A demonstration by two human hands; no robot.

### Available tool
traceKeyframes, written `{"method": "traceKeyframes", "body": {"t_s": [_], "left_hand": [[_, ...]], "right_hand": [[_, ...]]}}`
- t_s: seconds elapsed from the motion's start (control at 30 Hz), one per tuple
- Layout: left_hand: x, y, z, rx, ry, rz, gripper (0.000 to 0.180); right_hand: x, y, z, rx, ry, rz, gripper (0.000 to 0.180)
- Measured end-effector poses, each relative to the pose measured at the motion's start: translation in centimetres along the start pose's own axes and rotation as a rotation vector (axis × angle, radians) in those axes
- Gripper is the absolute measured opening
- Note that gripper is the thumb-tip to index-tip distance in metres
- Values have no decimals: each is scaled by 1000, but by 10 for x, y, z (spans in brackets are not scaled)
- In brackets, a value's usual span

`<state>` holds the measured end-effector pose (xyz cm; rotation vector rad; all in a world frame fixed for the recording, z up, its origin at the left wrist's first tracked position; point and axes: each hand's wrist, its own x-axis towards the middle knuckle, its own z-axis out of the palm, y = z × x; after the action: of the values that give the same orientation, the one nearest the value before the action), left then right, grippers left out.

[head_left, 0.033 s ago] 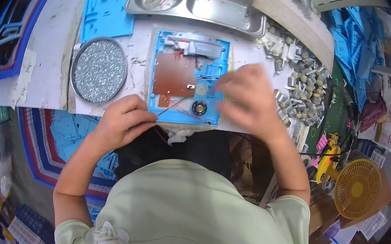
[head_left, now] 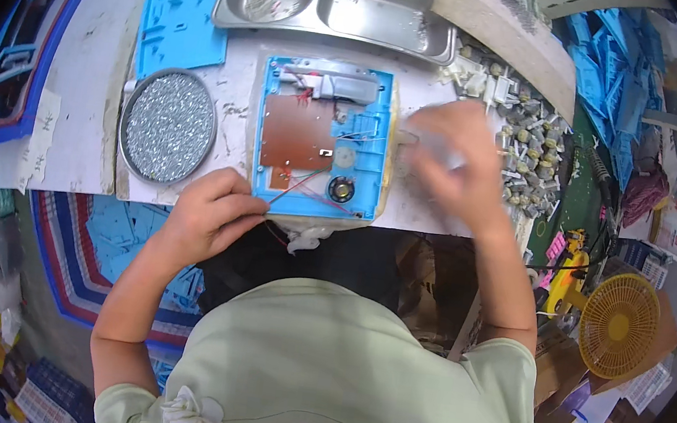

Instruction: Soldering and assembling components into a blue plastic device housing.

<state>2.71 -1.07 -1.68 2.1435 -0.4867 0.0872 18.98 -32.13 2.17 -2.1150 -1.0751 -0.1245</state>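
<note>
A shallow blue plastic casing [head_left: 372, 156] lies on the table in front of me. Inside it are a brown circuit board [head_left: 297, 135], a grey-white elongated part [head_left: 349, 88] at the top, a small round black speaker [head_left: 342, 189] and thin wires. At the casing's lower left corner my left hand [head_left: 220, 214] is closed, thumb and finger pinched on a thin wire [head_left: 283, 195] that runs into the casing. Just off the casing's right side, between it and a heap of small motors, is my right hand [head_left: 454, 162]. Motion smears its fingers; whether they hold anything is unclear.
Left of the casing stands a round dish [head_left: 167, 127] full of small metal screws, with another blue panel [head_left: 184, 19] behind it. A steel compartment tray [head_left: 338, 8] stands at the back. The small gearbox motors [head_left: 532, 151] are heaped right, beside a board [head_left: 513, 30].
My right hand has moved right, from over the casing's right part to beside it. The left hand keeps its pinch at the corner. The view has shifted slightly.
</note>
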Motion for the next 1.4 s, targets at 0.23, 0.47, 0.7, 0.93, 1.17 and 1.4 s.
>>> {"method": "traceKeyframes", "body": {"t_s": [0.23,0.47,0.7,0.93,1.17,1.4], "left_hand": [[58,18,-56,-38,-335,-31,18],[240,-72,-25,672,-18,285,10],[279,-62,-23,1034,-277,227,17],[113,71,-33,-361,-35,-224,17],[57,59,17,-1182,-9,-652,27],[58,58,18,-888,-112,-564,26]], "right_hand": [[14,84,-39,-680,-99,109,23],[10,74,-50,-537,148,192,20],[-16,27,-56,72,270,571,25],[-31,-45,-25,648,218,356,31],[-21,-55,-7,540,41,195,29],[-16,-62,-8,239,-143,6,30]]}}
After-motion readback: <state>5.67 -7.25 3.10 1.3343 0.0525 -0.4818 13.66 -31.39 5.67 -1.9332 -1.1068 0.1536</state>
